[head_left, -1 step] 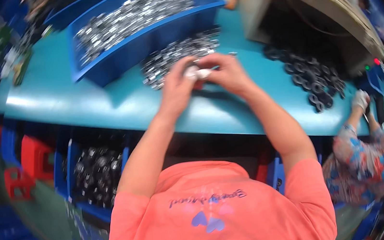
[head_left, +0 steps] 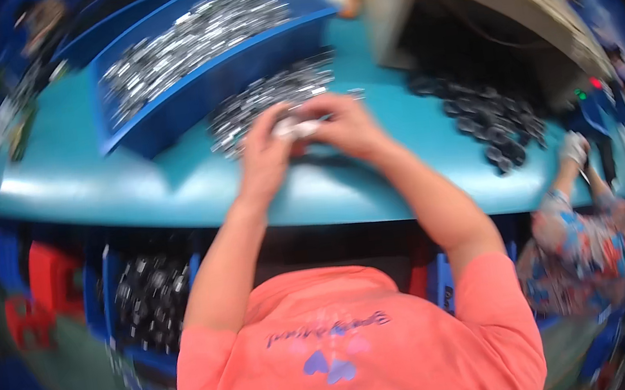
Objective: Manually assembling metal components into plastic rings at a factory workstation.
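Over the table my left hand and my right hand meet, their fingers closed and pointing toward each other. White covers show on the fingertips. Whatever they pinch is small, blurred and mostly hidden by the fingers. Just below them shows a bit of a small red thing; its kind is unclear. Right behind my hands lies a loose pile of shiny metal parts. Beyond the pile stands a long blue bin, filled with similar silvery parts.
On the teal table, black rings lie heaped at right before a beige box-like housing. A co-worker in a patterned top sits at far right. Below the table's left edge are a bin of dark parts and red stools.
The whole view has shifted slightly, so table, bin and hands appear a little further left. My hands keep the same closed pose together.
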The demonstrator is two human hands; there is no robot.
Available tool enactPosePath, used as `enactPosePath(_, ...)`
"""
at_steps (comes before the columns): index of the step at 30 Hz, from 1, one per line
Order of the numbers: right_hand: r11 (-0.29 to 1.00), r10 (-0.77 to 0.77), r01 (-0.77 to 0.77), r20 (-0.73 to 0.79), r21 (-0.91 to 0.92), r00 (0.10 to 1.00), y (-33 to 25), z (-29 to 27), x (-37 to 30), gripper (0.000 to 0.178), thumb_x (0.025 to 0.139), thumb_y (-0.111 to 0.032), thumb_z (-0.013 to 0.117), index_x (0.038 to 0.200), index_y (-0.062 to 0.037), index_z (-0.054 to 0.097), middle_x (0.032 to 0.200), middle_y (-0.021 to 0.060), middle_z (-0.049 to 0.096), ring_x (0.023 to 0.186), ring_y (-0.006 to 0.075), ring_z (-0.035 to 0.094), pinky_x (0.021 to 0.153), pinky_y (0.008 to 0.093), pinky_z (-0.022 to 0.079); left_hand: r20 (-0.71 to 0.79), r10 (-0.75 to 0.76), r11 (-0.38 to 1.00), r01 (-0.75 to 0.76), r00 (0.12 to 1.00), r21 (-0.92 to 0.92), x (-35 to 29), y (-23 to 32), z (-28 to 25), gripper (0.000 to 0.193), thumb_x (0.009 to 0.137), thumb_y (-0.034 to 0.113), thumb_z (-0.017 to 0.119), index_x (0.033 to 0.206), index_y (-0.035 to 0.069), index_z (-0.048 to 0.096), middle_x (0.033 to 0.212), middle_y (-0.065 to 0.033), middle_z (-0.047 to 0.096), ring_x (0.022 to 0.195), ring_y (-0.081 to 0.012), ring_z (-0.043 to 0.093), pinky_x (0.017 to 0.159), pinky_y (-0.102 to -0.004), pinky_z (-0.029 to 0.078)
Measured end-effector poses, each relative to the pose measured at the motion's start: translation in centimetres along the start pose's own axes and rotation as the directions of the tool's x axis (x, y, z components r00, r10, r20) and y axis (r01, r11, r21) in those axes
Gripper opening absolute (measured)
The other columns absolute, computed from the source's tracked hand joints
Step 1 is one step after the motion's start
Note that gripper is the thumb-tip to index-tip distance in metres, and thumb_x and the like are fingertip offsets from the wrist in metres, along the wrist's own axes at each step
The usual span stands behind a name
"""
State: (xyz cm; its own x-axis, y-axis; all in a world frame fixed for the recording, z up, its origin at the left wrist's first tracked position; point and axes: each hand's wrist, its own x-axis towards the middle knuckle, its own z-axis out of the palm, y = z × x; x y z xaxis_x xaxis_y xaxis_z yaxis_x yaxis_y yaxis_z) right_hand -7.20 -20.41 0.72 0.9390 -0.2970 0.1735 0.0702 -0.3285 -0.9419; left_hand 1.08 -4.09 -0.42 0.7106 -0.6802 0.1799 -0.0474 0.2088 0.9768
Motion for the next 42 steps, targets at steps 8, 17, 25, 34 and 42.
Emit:
enactPosePath(8, 0.981, -0.189, 0.188, -0.025, -0.052, 0.982, -1.1, 0.6, -0.5, 0.029, 0.077, -0.019, 0.081, 0.105, -0.0109, 0.078, 0.079, 0.0073, 0.070, 0.074, 0.0171, 0.064, 0.068, 0.0309, 0.051, -0.167, 0.018, 0.998, -0.009, 0.986, 0.057, 0.1, 0.1, -0.2, 0.023, 0.101, 0.018, 0.059, 0.118, 0.003, 0.064, 0.084, -0.0020, 0.064, 0.062, -0.0075, 0.057, 0.051, -0.0229, 0.048)
enactPosePath(17, 0.991, -0.033, 0.042, -0.080, 0.123, 0.996, -1.3, 0.5, -0.5, 0.025, 0.081, -0.019, 0.081, 0.101, -0.0037, 0.078, 0.091, 0.0100, 0.074, 0.084, 0.0162, 0.070, 0.074, 0.0303, 0.055, -0.129, 0.009, 0.997, 0.000, 0.992, 0.072, -0.2, 0.5, 0.6, 0.028, 0.104, 0.017, 0.053, 0.127, 0.005, 0.063, 0.088, -0.0022, 0.064, 0.064, -0.0054, 0.056, 0.054, -0.0210, 0.048)
enactPosePath(25, 0.996, -0.092, 0.092, -0.058, -0.009, 0.994, -1.4, 0.6, -0.7, 0.026, 0.082, -0.021, 0.081, 0.100, -0.0025, 0.077, 0.092, 0.0084, 0.074, 0.083, 0.0125, 0.068, 0.072, 0.0277, 0.054, -0.149, -0.053, 0.971, 0.086, 0.987, 0.224, -0.5, 0.4, -0.1, 0.027, 0.103, 0.021, 0.055, 0.124, 0.007, 0.065, 0.078, 0.0004, 0.062, 0.059, -0.0039, 0.052, 0.048, -0.0187, 0.043)
enactPosePath(34, 0.955, 0.116, -0.123, 0.039, 0.271, 0.992, -0.7, -0.2, 0.1, 0.026, 0.085, -0.021, 0.077, 0.104, -0.0020, 0.075, 0.090, 0.0049, 0.073, 0.079, 0.0104, 0.066, 0.067, 0.0261, 0.054, -0.096, -0.058, 0.995, 0.065, 0.994, 0.073, -0.7, 1.1, 1.2, 0.034, 0.102, 0.015, 0.054, 0.134, 0.007, 0.060, 0.087, -0.0001, 0.064, 0.066, -0.0036, 0.053, 0.054, -0.0182, 0.044)
enactPosePath(42, 0.950, 0.124, -0.138, 0.069, 0.279, 0.990, -1.0, -0.6, -0.3, 0.022, 0.082, -0.018, 0.078, 0.095, -0.0011, 0.072, 0.089, 0.0045, 0.072, 0.081, 0.0108, 0.066, 0.070, 0.0274, 0.054, 0.042, 0.026, 0.986, -0.032, 0.999, 0.161, -1.1, 1.1, 2.2, 0.046, 0.099, 0.003, 0.054, 0.145, 0.005, 0.048, 0.118, -0.0071, 0.062, 0.092, -0.0116, 0.060, 0.073, -0.0243, 0.051)
